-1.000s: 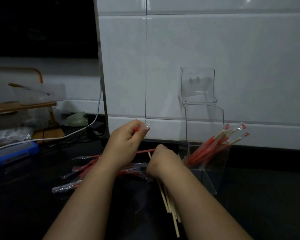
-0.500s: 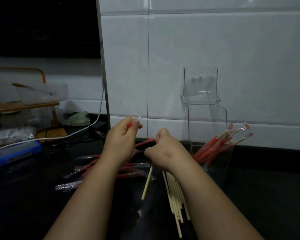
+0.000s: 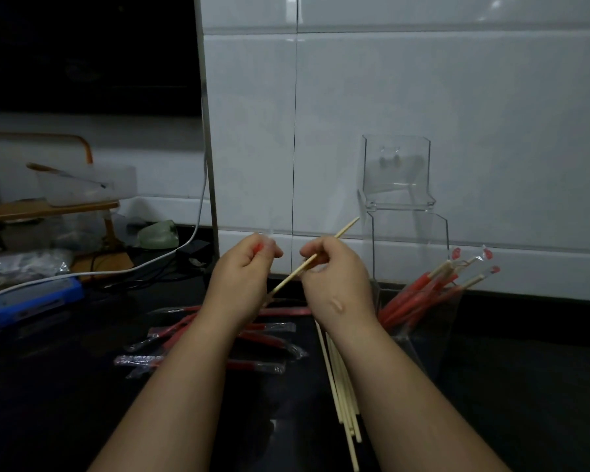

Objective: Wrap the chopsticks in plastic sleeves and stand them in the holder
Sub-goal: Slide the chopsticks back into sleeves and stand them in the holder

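Just above the dark surface (image 3: 82, 386), both forearms are reaching forward, hands raised side by side. The left hand (image 3: 242, 270) is curling its fingers (image 3: 272, 251), pinching a red-tipped plastic sleeve (image 3: 259, 246). The right hand (image 3: 336, 272) is gripping a bare chopstick (image 3: 344, 228) slanting up toward the clear holder (image 3: 406, 172), where wrapped chopsticks (image 3: 419, 287) are leaning. Loose chopsticks (image 3: 343, 396) and spare sleeves (image 3: 266, 340) are lying below.
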Available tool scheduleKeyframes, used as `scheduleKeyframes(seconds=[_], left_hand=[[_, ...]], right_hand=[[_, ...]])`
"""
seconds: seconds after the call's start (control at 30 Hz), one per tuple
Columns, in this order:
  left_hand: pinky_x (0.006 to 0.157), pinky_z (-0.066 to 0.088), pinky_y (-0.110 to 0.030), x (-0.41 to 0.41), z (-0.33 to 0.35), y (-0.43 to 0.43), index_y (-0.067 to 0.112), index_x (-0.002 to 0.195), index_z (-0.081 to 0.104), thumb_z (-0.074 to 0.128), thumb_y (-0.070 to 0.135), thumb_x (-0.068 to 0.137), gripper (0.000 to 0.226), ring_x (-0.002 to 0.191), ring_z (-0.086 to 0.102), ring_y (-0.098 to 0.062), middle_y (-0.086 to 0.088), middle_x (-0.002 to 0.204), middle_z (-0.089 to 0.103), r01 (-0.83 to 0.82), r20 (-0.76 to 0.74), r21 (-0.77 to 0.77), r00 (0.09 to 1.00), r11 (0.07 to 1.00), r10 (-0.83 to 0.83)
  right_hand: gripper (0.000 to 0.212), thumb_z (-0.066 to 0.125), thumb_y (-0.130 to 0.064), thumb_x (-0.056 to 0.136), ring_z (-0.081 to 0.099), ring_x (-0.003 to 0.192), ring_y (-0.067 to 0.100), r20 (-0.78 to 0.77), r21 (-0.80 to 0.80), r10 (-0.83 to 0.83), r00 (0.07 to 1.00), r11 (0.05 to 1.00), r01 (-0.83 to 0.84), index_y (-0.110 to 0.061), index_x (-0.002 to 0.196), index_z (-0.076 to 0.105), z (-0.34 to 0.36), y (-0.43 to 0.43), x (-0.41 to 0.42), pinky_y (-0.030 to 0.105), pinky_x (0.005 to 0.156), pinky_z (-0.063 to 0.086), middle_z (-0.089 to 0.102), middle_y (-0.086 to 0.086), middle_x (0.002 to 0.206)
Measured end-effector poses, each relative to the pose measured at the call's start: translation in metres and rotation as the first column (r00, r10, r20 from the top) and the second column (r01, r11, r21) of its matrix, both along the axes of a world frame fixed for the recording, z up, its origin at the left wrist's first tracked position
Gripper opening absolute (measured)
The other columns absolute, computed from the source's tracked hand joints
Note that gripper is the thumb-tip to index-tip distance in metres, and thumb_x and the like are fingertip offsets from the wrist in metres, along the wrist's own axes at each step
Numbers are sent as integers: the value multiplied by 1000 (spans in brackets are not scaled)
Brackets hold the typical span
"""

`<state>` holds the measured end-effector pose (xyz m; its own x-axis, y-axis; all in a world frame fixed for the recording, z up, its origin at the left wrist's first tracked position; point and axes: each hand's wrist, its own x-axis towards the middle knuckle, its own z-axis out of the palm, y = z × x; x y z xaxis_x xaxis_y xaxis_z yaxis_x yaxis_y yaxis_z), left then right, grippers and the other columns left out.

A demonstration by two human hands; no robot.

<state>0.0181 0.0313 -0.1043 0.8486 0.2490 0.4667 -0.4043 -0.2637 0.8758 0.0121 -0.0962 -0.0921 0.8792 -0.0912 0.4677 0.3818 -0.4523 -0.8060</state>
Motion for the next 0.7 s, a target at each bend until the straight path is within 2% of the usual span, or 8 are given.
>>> scheduleKeyframes(seconds=[0.1, 0.23, 0.3, 0.37, 0.47, 0.53, 0.6, 0.7], left_hand=[[40, 35, -18, -2, 1, 1, 18, 83, 65, 47, 27, 103, 29, 50, 38, -13, -1, 56, 41, 29, -18, -50, 999, 998, -30], [46, 33, -22, -8, 3, 0, 9, 87, 65, 43, 26, 105, 33, 48, 37, -10, 3, 54, 40, 65, -6, -95, 998, 993, -66], [47, 32, -22, -8, 6, 0, 5, 87, 64, 43, 25, 105, 34, 49, 36, -11, 0, 57, 40, 73, -2, -166, 997, 983, -74], [50, 31, -24, -10, 7, 0, 5, 87, 64, 44, 24, 105, 33, 51, 36, -12, -1, 58, 40, 76, 10, -170, 997, 983, -76], [46, 36, -21, -11, 3, 0, 14, 84, 65, 46, 29, 103, 31, 51, 41, -9, -4, 61, 46, -21, 74, 60, 997, 998, 17], [54, 46, -31, -11, 0, -1, 19, 84, 66, 45, 40, 99, 32, 60, 52, -10, -2, 67, 58, -132, 155, 239, 983, 962, 97], [65, 50, -42, -12, -1, -3, 16, 85, 64, 42, 43, 94, 36, 72, 57, -17, -1, 73, 62, -207, 211, 300, 966, 931, 146], [62, 46, -44, -9, -2, -6, 16, 83, 61, 39, 43, 94, 36, 72, 56, -19, 1, 74, 61, -271, 256, 309, 947, 912, 195]], right_hand=[[26, 54, 1, 87, 53, 69, 3, 113, -21, 24, 993, 1000, -22, -25, 84, 59, 0, 2, -2, 5, 57, 38, 63, -4, 84], [26, 52, -7, 97, 58, 92, 6, 251, -69, 46, 967, 997, -30, -23, 114, 64, 2, 1, -4, 1, 71, 38, 63, -8, 110], [24, 50, -11, 99, 61, 100, 8, 311, 21, 44, 949, 998, -53, -22, 116, 64, 4, 2, -6, 11, 81, 46, 65, -6, 112], [16, 53, -16, 99, 64, 91, 12, 318, 169, 65, 946, 978, -124, -29, 100, 63, 8, 3, -8, 30, 78, 54, 68, -4, 100], [19, 63, -16, 93, 63, 80, 14, 302, 267, 161, 940, 932, -245, -34, 88, 57, 12, 2, -11, 40, 72, 57, 67, -5, 94], [10, 65, -23, 89, 64, 76, 13, 323, 336, 213, 922, 885, -322, -30, 87, 57, 13, 2, -15, 38, 66, 56, 68, -2, 89], [5, 59, -29, 88, 61, 69, 13, 364, 406, 222, 905, 836, -368, -25, 86, 57, 14, 1, -17, 35, 59, 52, 68, 2, 85], [14, 64, -36, 84, 56, 64, 15, 418, 370, 207, 885, 850, -374, -24, 84, 56, 14, 2, -21, 33, 58, 49, 65, 0, 76]])
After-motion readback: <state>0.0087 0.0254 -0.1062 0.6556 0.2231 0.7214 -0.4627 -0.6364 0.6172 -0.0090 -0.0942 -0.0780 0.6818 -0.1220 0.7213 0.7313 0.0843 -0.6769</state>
